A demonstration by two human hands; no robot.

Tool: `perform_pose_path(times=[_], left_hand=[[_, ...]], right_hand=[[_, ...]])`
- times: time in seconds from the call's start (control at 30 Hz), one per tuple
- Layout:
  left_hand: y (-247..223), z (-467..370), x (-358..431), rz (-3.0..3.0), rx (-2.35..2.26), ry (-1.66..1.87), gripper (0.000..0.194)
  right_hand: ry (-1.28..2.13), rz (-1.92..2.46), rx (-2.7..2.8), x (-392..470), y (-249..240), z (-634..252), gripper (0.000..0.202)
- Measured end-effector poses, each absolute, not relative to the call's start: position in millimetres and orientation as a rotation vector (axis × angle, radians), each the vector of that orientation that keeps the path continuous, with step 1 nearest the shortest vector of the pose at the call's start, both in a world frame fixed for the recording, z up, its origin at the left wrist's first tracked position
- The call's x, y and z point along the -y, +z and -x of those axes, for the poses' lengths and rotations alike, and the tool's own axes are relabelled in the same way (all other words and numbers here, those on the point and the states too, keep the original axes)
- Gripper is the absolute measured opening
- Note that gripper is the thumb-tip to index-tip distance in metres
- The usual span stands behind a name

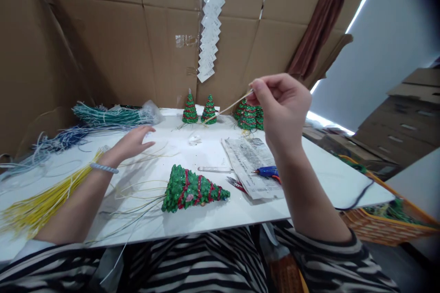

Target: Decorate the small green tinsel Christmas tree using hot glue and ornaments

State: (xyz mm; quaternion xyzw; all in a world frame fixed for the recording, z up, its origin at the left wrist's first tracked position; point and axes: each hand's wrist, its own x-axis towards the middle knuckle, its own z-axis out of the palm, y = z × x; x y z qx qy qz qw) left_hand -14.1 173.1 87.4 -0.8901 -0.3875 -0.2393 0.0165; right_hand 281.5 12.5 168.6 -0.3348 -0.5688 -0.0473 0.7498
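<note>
My right hand (282, 105) is raised above the table, thumb and fingers pinched on the end of a thin pale wire (228, 108). The wire slants down to the left, passing in front of the small trees at the back. My left hand (135, 143) hovers over the left part of the table, fingers apart and holding nothing. Below, a green decorative Christmas tree (192, 191) with red garlands lies on its side, its tip to the right. Several thin wires (140, 208) trail from its base to the left.
Bundles of yellow (65, 187), green (106, 115) and blue wires (68, 137) lie at left. Small upright trees (189, 110) stand at the back. A blue glue gun (267, 171) and red-handled pliers (237, 185) rest on newspaper (250, 153). An orange basket (385, 229) stands at lower right.
</note>
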Motion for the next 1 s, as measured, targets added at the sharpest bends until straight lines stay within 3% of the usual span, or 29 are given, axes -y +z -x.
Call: perform_pose_path(times=[0.1,0.27,0.43,0.53,0.63,0.73,0.8,0.9,1.0], left_hand=[[117.1,6.7,-141.6,2.764,1.211,-0.895,0.042],[159.6,-20.6,-44.9,2.928,0.864,-1.073,0.039],[128.8,-26.8,27.1,2.787,0.800,-0.995,0.021],[94.8,-20.4,46.3,2.829,0.866,-1.177,0.015],[68.6,-19.7,51.9,2.988,0.839,-1.306,0.017],[53.3,-26.6,49.1,3.063,0.830,-1.363,0.018],[47.3,-31.8,45.5,3.091,0.782,-1.329,0.019],[40.6,-34.3,41.3,3.145,0.716,-1.229,0.021],[33.8,-28.8,39.0,3.249,0.767,-1.165,0.022]], right_hand=[[-0.020,0.746,1.245,-3.9,155.4,-265.1,0.015],[0.055,0.764,1.250,20.9,141.6,-218.9,0.013],[0.092,0.678,1.221,50.7,120.9,-204.6,0.006],[0.124,0.682,1.071,61.5,105.1,-217.1,0.007],[0.299,0.729,0.973,67.9,85.6,-228.0,0.020],[0.595,0.770,1.122,73.4,61.8,-223.1,0.057],[0.711,0.788,1.276,76.7,46.7,-212.9,0.051],[0.660,0.878,1.452,79.5,30.8,-200.7,0.012],[0.591,0.919,1.304,78.9,21.4,-200.5,0.014]])
